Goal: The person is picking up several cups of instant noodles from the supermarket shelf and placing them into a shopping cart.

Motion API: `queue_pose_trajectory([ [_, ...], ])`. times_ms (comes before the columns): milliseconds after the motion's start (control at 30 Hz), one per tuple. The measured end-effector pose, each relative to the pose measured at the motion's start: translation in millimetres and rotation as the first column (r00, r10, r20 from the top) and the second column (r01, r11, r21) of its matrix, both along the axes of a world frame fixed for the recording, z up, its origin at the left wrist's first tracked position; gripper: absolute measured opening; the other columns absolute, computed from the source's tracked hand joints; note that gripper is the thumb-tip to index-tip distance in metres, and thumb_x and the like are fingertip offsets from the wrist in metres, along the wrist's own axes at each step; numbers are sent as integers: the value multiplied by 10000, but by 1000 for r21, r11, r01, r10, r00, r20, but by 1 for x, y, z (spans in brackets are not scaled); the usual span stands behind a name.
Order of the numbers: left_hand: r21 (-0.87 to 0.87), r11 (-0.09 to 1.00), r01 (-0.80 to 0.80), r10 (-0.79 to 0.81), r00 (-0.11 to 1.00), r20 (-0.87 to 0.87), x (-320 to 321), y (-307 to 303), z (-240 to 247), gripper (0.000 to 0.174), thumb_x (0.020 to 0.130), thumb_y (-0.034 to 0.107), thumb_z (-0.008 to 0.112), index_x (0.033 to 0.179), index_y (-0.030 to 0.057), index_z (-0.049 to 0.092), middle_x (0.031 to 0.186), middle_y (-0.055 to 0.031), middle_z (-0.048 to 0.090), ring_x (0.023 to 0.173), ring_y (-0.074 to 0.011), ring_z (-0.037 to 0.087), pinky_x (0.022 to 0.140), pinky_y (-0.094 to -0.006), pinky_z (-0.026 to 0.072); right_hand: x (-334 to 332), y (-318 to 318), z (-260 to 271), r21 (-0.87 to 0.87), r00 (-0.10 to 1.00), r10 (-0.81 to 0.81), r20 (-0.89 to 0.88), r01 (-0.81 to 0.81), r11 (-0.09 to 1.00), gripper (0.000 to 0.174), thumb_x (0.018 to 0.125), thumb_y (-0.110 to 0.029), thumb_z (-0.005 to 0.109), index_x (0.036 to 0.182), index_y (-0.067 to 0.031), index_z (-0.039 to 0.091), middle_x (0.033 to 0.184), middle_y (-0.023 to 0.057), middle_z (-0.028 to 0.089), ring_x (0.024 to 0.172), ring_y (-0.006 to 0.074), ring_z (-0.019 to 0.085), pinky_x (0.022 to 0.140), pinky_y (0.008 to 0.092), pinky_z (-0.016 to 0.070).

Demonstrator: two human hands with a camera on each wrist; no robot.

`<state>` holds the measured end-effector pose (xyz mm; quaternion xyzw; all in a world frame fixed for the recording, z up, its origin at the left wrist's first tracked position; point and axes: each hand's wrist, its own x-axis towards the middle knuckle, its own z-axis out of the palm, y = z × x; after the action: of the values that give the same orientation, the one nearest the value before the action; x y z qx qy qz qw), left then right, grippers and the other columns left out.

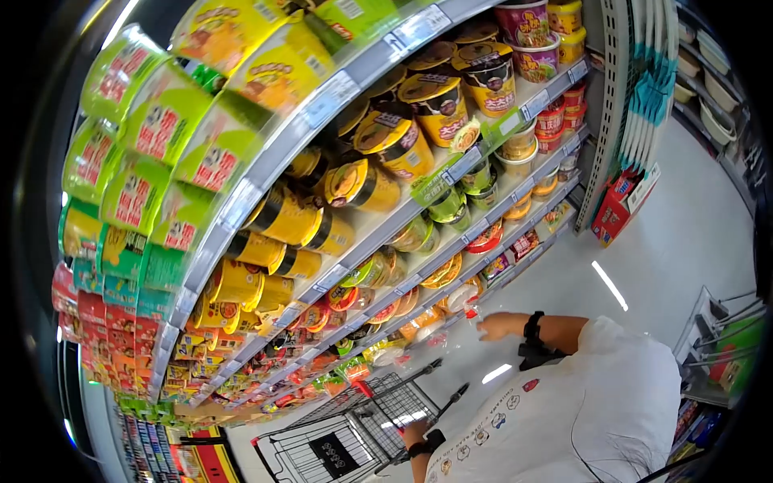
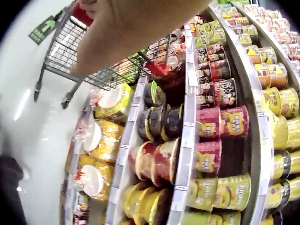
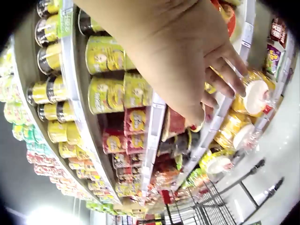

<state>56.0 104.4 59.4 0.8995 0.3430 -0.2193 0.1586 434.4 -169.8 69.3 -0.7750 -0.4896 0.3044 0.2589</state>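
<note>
My right hand [image 1: 499, 326] reaches toward the lower shelves, its fingers spread and slightly bent with nothing in them. In the right wrist view, its fingertips overlap the edge of a clear-wrapped yellow noodle pack [image 3: 255, 93] with a white round piece on its front. Similar wrapped packs [image 2: 107, 140] sit in a row on that low shelf. My left hand [image 1: 415, 439] is at the handle end of a wire shopping cart [image 1: 310, 439], fingers curled by a red handle piece [image 2: 82, 15]; the wrist hides much of this grip.
Long shelves [image 1: 378, 282] of instant noodle cups and bowls curve along the aisle. A red box [image 1: 624, 205] stands on the floor at the shelf's end. Another rack [image 1: 717, 354] is on the opposite side, across the grey floor [image 1: 555, 282].
</note>
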Motion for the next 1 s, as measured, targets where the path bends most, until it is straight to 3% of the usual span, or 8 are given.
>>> queue_pose_trajectory([
  [67, 35, 956, 291, -288, 908, 304, 23, 4, 17, 414, 822, 397, 450, 1044, 84, 605, 988, -154, 619, 948, -328, 575, 823, -361, 452, 30, 0, 25, 74, 997, -60, 52, 56, 996, 371, 795, -360, 528, 992, -47, 561, 850, 199, 615, 800, 378, 587, 722, 452, 466],
  [133, -93, 938, 333, -317, 935, 157, 80, 63, -55, 377, 801, 220, 542, 1149, 77, 545, 1003, -145, 614, 940, -290, 577, 795, -341, 450, 57, -8, 55, 229, 992, -124, 24, 116, 966, 349, 796, -334, 539, 1003, -54, 559, 873, 208, 611, 766, 386, 588, 699, 453, 473],
  [167, -317, 944, 91, -53, 991, 126, 113, 58, -47, 417, 821, 337, 502, 1120, 50, 553, 997, -168, 610, 948, -297, 575, 819, -347, 440, 70, -11, 64, 282, 988, -153, 9, 144, 949, 333, 799, -309, 544, 1013, -54, 555, 876, 204, 610, 755, 375, 595, 684, 441, 481],
  [200, -513, 844, -155, 201, 979, 36, 170, 38, -9, 506, 840, 453, 462, 1090, 24, 560, 990, -192, 606, 956, -304, 572, 842, -352, 430, 82, -13, 72, 333, 984, -180, -8, 172, 927, 319, 803, -283, 549, 1024, -53, 551, 879, 201, 609, 743, 363, 602, 668, 429, 488],
  [267, -251, 967, 47, 11, 974, 226, 243, -7, 74, 498, 842, 440, 490, 1123, 33, 542, 992, -153, 607, 891, -283, 570, 829, -344, 432, 101, -17, 96, 432, 968, -231, -95, 249, 867, 293, 808, -226, 555, 1043, -51, 543, 891, 187, 603, 717, 330, 614, 638, 402, 499],
  [400, -406, 881, 243, 84, 764, 640, 331, -59, 179, 356, 853, 190, 538, 1171, 32, 515, 1045, -125, 603, 907, -189, 574, 808, -287, 441, 112, -27, 172, 561, 921, -311, -234, 389, 731, 254, 816, -102, 547, 1064, -54, 536, 947, 132, 569, 724, 222, 622, 639, 323, 505],
  [733, -493, 622, 608, 350, 348, 870, 407, -48, 299, 638, 788, -12, 483, 1371, 63, 236, 1349, -143, 370, 968, -168, 562, 705, -219, 427, 120, -6, 279, 716, 892, -433, -131, 388, 581, 449, 768, -12, 530, 1208, -61, 457, 1146, 128, 488, 819, 197, 586, 706, 279, 471],
  [1000, -529, 412, 742, 232, 476, 849, 432, -5, 329, 800, 753, -51, 475, 1422, 104, 64, 1461, -122, 145, 1003, -203, 560, 683, -257, 468, 136, 74, 310, 778, 838, -544, -40, 367, 510, 564, 786, 19, 441, 1321, 7, 264, 1316, 201, 305, 830, 193, 572, 706, 283, 462],
])
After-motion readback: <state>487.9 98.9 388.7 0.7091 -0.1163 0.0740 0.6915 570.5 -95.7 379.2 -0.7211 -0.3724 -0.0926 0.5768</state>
